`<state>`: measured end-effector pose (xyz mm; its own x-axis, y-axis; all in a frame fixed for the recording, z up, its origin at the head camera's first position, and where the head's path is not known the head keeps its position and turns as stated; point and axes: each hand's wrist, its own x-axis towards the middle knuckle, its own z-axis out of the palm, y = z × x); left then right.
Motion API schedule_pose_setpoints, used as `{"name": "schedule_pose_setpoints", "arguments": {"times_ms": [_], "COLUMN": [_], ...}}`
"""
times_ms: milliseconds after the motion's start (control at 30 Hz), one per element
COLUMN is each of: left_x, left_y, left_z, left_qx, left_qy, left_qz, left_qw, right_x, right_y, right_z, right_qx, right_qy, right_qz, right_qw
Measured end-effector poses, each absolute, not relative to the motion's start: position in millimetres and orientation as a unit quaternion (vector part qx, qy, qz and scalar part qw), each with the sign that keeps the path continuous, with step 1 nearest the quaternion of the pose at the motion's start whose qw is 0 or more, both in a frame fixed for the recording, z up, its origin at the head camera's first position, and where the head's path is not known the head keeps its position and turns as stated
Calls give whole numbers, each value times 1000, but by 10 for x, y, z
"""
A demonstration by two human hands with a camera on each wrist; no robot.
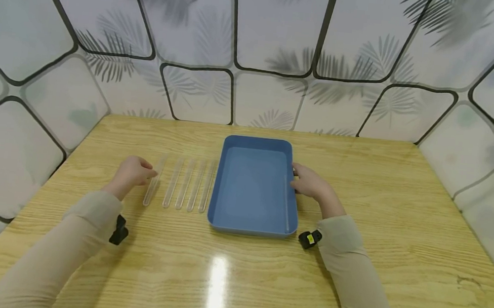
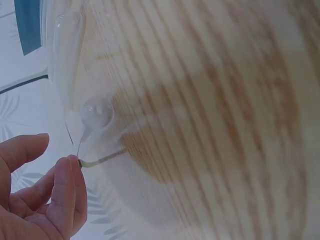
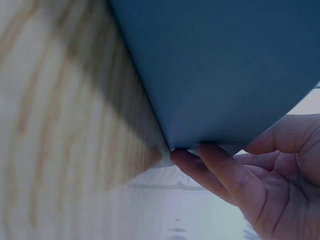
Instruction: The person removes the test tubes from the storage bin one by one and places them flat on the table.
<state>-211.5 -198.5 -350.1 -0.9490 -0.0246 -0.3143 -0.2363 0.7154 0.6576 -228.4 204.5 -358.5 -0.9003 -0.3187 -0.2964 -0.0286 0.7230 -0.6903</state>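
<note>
My left hand (image 1: 134, 170) is at the leftmost clear plastic tube (image 1: 151, 189), its fingertips at the tube's side. In the left wrist view, the thumb is apart from the fingers (image 2: 65, 185), which meet the round-ended tube (image 2: 96, 114). Several similar tubes (image 1: 184, 185) lie in a row between that one and the blue tray (image 1: 246, 232). My right hand (image 1: 311, 182) touches the tray's right side. From the right wrist, its fingers (image 3: 232, 175) are extended against the tray's outer wall (image 3: 200, 75). Inside, another clear tube (image 1: 285, 205) lies along the right wall.
The wooden table (image 1: 164, 270) carries the tray and tubes. A leaf-patterned backdrop (image 1: 265, 99) stands along the table's back and sides. Small black devices (image 1: 310, 238) are worn at both wrists.
</note>
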Motion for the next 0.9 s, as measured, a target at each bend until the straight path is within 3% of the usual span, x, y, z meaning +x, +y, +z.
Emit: {"name": "schedule_pose_setpoints", "arguments": {"times_ms": [333,900], "left_x": [-2117,-2177], "left_y": [-1824,-1302], "left_z": [-3461,-3421], "left_qx": [-51,-35], "left_qy": [895,819], "left_qz": [419,533], "left_qw": [147,208], "right_x": [-2281,-2287], "right_y": [2051,2044], "right_z": [-3594,-3593], "right_qx": [-93,-93], "right_qy": [903,907], "right_qz": [-367,-357], "right_qw": [203,200]}}
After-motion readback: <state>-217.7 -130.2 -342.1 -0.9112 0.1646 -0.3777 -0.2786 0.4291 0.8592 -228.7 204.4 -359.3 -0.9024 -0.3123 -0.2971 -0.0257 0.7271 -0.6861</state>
